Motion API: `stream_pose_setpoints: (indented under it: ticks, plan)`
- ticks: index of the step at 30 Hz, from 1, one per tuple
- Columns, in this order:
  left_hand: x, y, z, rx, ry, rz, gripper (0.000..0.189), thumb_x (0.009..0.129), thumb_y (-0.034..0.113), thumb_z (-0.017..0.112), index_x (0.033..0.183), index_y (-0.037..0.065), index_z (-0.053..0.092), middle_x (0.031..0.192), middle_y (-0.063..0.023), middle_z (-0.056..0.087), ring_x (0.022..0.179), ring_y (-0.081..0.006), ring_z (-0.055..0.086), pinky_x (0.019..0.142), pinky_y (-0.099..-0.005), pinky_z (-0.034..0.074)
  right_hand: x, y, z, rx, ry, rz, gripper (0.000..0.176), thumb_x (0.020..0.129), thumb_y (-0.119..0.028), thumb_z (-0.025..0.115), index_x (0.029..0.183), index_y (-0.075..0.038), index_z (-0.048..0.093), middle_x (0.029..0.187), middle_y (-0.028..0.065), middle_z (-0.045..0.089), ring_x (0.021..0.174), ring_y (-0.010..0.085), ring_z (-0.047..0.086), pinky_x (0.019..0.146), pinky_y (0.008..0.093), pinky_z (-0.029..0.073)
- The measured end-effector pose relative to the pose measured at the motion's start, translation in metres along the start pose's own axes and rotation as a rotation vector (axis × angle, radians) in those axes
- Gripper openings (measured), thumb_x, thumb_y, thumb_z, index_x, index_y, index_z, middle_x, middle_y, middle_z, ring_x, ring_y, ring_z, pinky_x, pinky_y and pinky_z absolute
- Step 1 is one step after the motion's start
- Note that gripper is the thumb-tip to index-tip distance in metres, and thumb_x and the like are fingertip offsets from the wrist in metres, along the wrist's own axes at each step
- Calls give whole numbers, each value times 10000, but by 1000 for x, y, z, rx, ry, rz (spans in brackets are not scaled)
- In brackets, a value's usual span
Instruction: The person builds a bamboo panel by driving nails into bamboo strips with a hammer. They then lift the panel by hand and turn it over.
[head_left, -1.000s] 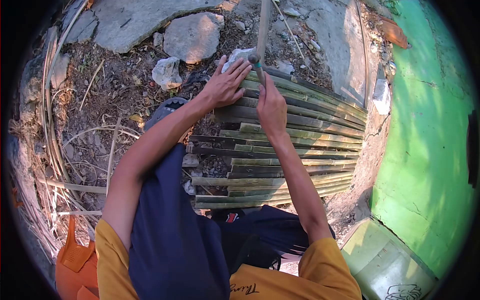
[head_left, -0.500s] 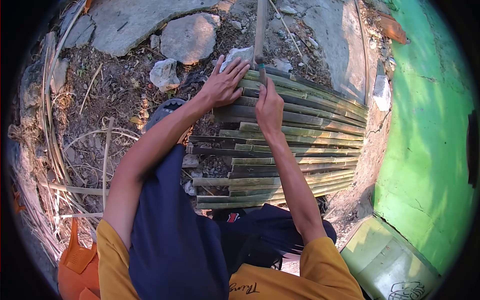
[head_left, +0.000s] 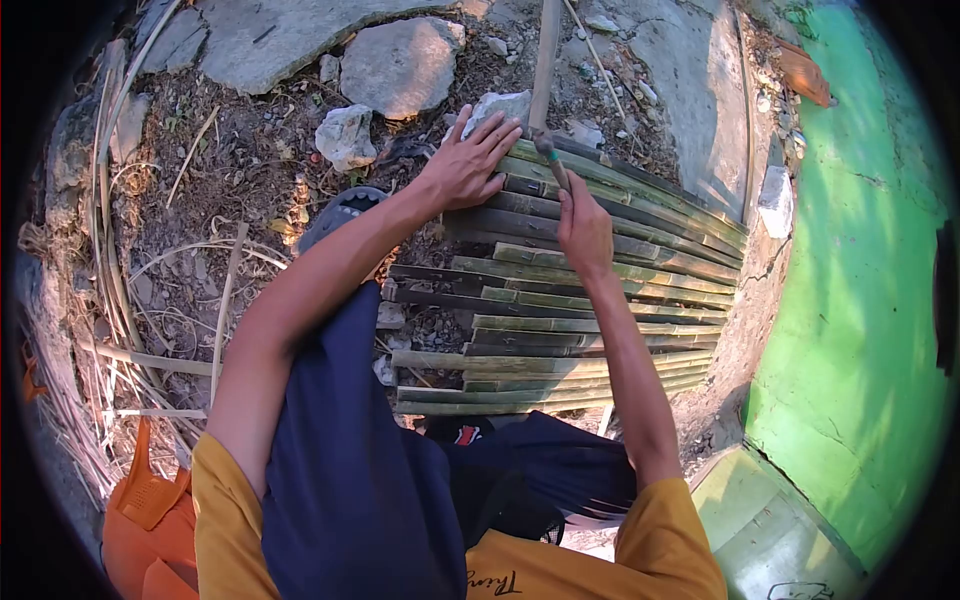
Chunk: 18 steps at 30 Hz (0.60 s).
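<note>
Hammer (head_left: pixel 545 148) and right hand (head_left: pixel 587 232) have shifted rightward across the row of split bamboo slats (head_left: pixel 540 298), the grip closed round the handle, its head near the row's far edge. Left hand (head_left: pixel 472 165) lies flat, fingers spread, at the row's far left corner, seemingly to steady the slats there

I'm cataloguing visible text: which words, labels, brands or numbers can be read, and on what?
"Thin...", ending unclear: yellow shirt.
Red-and-white mark on a black item: too small to read.
Black marking on the pale green surface: cut off, unreadable.
</note>
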<state>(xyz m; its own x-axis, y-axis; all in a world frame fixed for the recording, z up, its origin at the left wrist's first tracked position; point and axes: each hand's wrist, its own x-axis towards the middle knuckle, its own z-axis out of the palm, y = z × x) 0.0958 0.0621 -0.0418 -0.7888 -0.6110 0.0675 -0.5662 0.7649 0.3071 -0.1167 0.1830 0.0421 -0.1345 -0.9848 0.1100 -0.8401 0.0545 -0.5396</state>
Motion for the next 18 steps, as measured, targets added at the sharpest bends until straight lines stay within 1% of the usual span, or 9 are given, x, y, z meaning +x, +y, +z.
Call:
stream_pose_setpoints:
  ticks: [2, 3, 5, 6, 8, 11, 15, 16, 18]
  plan:
    - [-2, -2, -1, 2, 2, -6, 772, 1030, 415, 508, 1679, 73, 270, 1744, -87, 292, 1639, -246, 190, 1323, -588, -20, 6, 28, -14, -215, -174, -223, 349, 1075, -211, 585, 1414, -131, 578, 966, 171, 724, 745, 430, 706, 604, 540, 540]
    - [-1, 0, -1, 2, 6, 0, 768, 1031, 410, 505, 1680, 75, 267, 1746, -82, 288, 1639, -247, 188, 1324, -586, -20, 9, 35, -19, -217, -175, -223, 349, 1075, -211, 585, 1414, -131, 578, 966, 171, 724, 745, 430, 706, 604, 540, 540]
    - [-1, 2, -2, -4, 10, 0, 770, 1029, 405, 505, 1681, 74, 264, 1747, -81, 284, 1639, -248, 187, 1325, -585, -21, 19, 47, -24, -376, -272, -237, 383, 1052, -237, 622, 1428, -172, 580, 968, 122, 699, 721, 395, 702, 604, 511, 563]
    - [-1, 1, -2, -7, 10, -3, 773, 1027, 401, 506, 1683, 74, 260, 1749, -81, 279, 1639, -249, 185, 1326, -583, -21, 21, 46, -26, -375, -265, -245, 383, 1052, -237, 622, 1428, -172, 580, 968, 122, 699, 721, 395, 702, 604, 511, 563]
    - [-1, 1, -1, -16, 7, -10, 777, 1025, 401, 506, 1684, 72, 257, 1749, -83, 278, 1641, -249, 181, 1327, -582, -21, 18, 41, -30, -315, -321, -359, 396, 1045, -243, 630, 1432, -181, 577, 923, 115, 670, 696, 396, 685, 598, 500, 561]
    - [-1, 2, -3, -39, 10, 1, 789, 1016, 398, 517, 1683, 68, 254, 1750, -91, 272, 1644, -249, 168, 1326, -582, -21, 26, 54, -34, -423, -390, -398, 406, 1041, -242, 632, 1440, -189, 576, 923, 106, 671, 696, 387, 688, 595, 496, 560]
    - [1, 0, -6, -20, -9, -4, 808, 1006, 398, 535, 1684, 64, 249, 1750, -95, 270, 1646, -253, 163, 1325, -584, -20, 26, 50, -31, -386, -287, -337, 414, 1035, -242, 637, 1442, -197, 580, 914, 97, 657, 705, 363, 697, 590, 495, 560]
    - [0, 1, -6, -27, -19, 0, 816, 1002, 399, 542, 1684, 62, 246, 1751, -98, 269, 1646, -254, 161, 1325, -584, -21, 26, 50, -35, -382, -330, -399, 415, 1035, -244, 639, 1443, -197, 582, 915, 95, 657, 700, 366, 694, 591, 497, 561]
    - [0, 1, -8, -20, -28, -3, 819, 1001, 401, 543, 1684, 59, 245, 1752, -99, 265, 1647, -255, 159, 1325, -583, -23, 32, 54, -32, -395, -317, -360, 418, 1036, -242, 639, 1448, -198, 581, 913, 94, 656, 697, 366, 692, 592, 496, 562]
